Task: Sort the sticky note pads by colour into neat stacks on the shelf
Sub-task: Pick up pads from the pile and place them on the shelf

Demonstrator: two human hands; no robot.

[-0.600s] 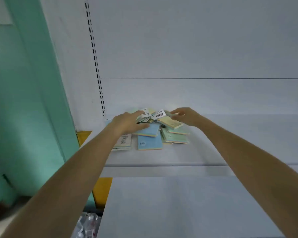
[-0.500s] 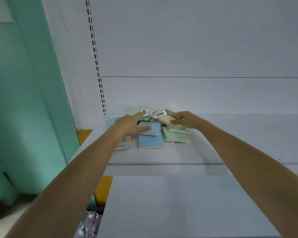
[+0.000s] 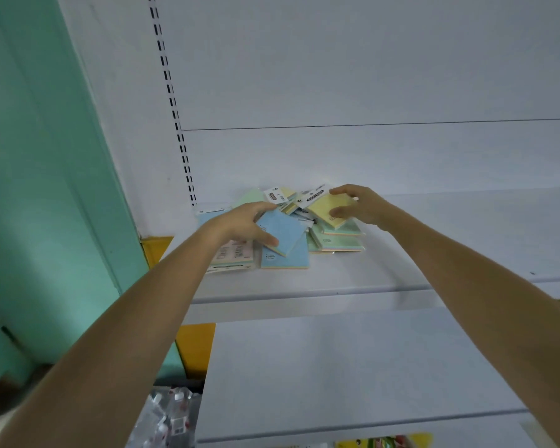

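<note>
A jumbled heap of wrapped sticky note pads lies at the left end of the white shelf (image 3: 434, 253). My left hand (image 3: 240, 226) grips a blue pad (image 3: 283, 231), tilted, thumb on its near edge. Beneath it lies another blue pad (image 3: 286, 258), and a pale pink pad (image 3: 233, 253) sits under my wrist. My right hand (image 3: 358, 205) holds a yellow pad (image 3: 325, 206) with a white label, raised over green pads (image 3: 337, 242). More green and yellow pads (image 3: 251, 197) lean at the back.
A slotted upright (image 3: 175, 118) runs up the back panel left of the heap. A teal wall (image 3: 46, 189) stands at the left. A lower white shelf (image 3: 353, 367) projects toward me, with clear-wrapped goods (image 3: 165, 418) below left. The shelf stretches bare to the right.
My left hand has closed on the top blue pad and tipped it up. My right hand has shifted back and lifted the yellow pad a little.
</note>
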